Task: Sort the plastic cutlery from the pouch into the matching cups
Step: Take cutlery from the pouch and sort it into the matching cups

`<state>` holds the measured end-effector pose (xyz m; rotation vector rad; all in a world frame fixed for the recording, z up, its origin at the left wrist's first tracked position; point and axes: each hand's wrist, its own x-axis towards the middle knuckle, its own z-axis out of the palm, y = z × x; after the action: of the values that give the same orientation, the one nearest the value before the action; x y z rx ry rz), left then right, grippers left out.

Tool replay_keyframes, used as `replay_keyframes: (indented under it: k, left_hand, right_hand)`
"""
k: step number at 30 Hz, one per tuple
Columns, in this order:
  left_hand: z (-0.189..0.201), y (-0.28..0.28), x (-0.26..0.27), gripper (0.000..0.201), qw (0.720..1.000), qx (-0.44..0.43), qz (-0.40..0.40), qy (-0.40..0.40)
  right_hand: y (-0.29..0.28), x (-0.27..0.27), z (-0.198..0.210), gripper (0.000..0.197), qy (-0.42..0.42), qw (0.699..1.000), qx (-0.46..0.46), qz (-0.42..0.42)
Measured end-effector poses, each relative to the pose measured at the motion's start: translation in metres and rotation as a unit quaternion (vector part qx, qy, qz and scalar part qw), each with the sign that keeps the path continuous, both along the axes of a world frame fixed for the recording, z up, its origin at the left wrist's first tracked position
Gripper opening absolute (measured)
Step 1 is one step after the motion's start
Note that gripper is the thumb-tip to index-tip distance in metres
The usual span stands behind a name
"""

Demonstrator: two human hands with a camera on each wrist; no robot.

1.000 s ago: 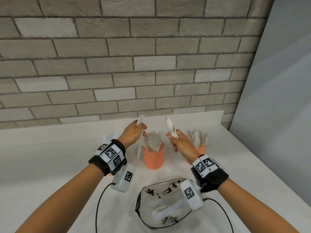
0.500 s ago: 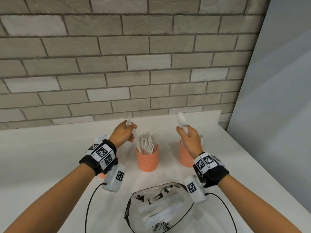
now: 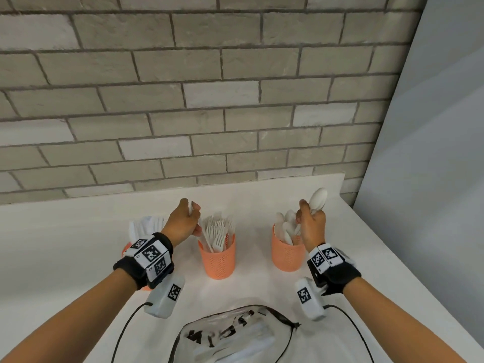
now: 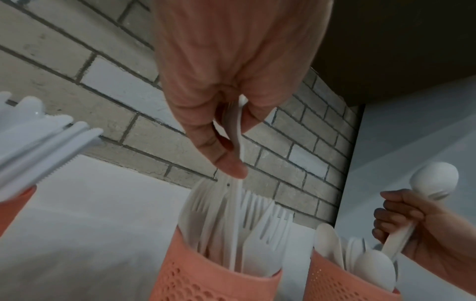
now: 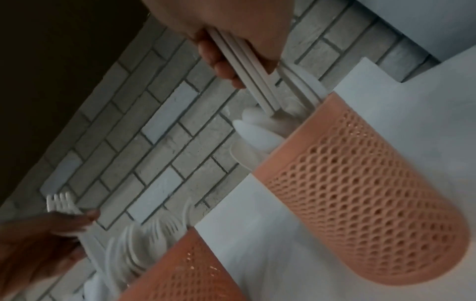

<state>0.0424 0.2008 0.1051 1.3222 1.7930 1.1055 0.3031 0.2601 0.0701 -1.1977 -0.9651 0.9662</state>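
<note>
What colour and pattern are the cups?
Orange cups with a perforated, scale-like mesh wall; clearest in the right wrist view.

Both forearms are bare, each wrist wrapped in a black band (image 3: 340, 277) carrying white blocks printed with black square marker codes (image 3: 151, 254), with a white camera housing (image 3: 165, 297) bearing its own code slung beneath and a thin black cable (image 3: 123, 334) trailing off.

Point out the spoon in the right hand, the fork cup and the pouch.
spoon (image 3: 319, 197), head view, on its bowl above the right hand.
fork cup (image 3: 218, 262), head view, on its perforated wall.
pouch (image 3: 235, 334), head view, on its clear front face.
</note>
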Motion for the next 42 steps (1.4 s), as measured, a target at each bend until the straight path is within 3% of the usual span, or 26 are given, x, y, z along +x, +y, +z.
replay_keyframes:
  k: [3, 6, 8, 11, 14, 16, 19, 21, 24, 30, 33, 38, 42]
  left_hand:
    - [-0.005, 0.000, 0.002, 0.008, 0.999, -0.020, -0.027, 0.026]
    - [-0.012, -0.004, 0.002, 0.009, 0.994, -0.027, -0.059, 0.091]
    - [-0.016, -0.005, 0.002, 0.017, 0.986, -0.017, -0.080, 0.146]
    - [-0.022, -0.004, 0.001, 0.018, 0.960, 0.005, -0.108, 0.257]
    - [-0.029, -0.003, 0.001, 0.021, 0.922, 0.014, -0.124, 0.365]
    - [-0.034, -0.001, -0.001, 0.028, 0.903, 0.012, -0.121, 0.412]
    - [-0.041, -0.001, -0.008, 0.059, 0.873, 0.032, -0.108, 0.474]
    - [-0.046, 0.000, -0.013, 0.076, 0.867, 0.037, -0.114, 0.484]
    - [-0.052, 0.001, -0.014, 0.085, 0.871, 0.008, -0.136, 0.471]
    - [-0.057, 0.004, -0.013, 0.087, 0.881, -0.020, -0.148, 0.449]
    - [-0.059, 0.008, -0.006, 0.088, 0.886, -0.020, -0.156, 0.436]
    - [-0.057, 0.015, 0.008, 0.086, 0.893, 0.005, -0.178, 0.413]
    - [-0.054, 0.019, 0.009, 0.103, 0.875, 0.003, -0.214, 0.434]
  right_hand:
    - [0.003, -0.001, -0.010, 0.036, -0.092, 0.996, 0.006, -0.018]
    - [0.004, 0.000, -0.017, 0.014, -0.216, 0.975, 0.025, -0.044]
    - [0.003, 0.002, -0.020, 0.023, -0.298, 0.953, 0.020, -0.043]
    - [0.002, 0.005, -0.023, 0.028, -0.347, 0.938, -0.001, -0.027]
    - [0.006, 0.008, -0.027, 0.028, -0.363, 0.931, 0.032, -0.011]
    - [0.008, 0.010, -0.029, 0.041, -0.343, 0.936, 0.073, 0.000]
    - [0.007, 0.012, -0.024, 0.068, -0.265, 0.959, 0.098, 0.025]
    - [0.006, 0.013, -0.022, 0.078, -0.229, 0.966, 0.114, 0.037]
    - [0.004, 0.014, -0.020, 0.077, -0.229, 0.959, 0.161, 0.044]
    - [0.008, 0.022, -0.022, 0.033, -0.410, 0.889, 0.197, 0.047]
    - [0.003, 0.022, -0.036, 0.056, -0.436, 0.882, 0.169, 0.052]
    - [0.002, 0.018, -0.035, 0.065, -0.517, 0.839, 0.163, 0.042]
    - [0.007, 0.015, -0.026, 0.081, -0.605, 0.781, 0.112, 0.103]
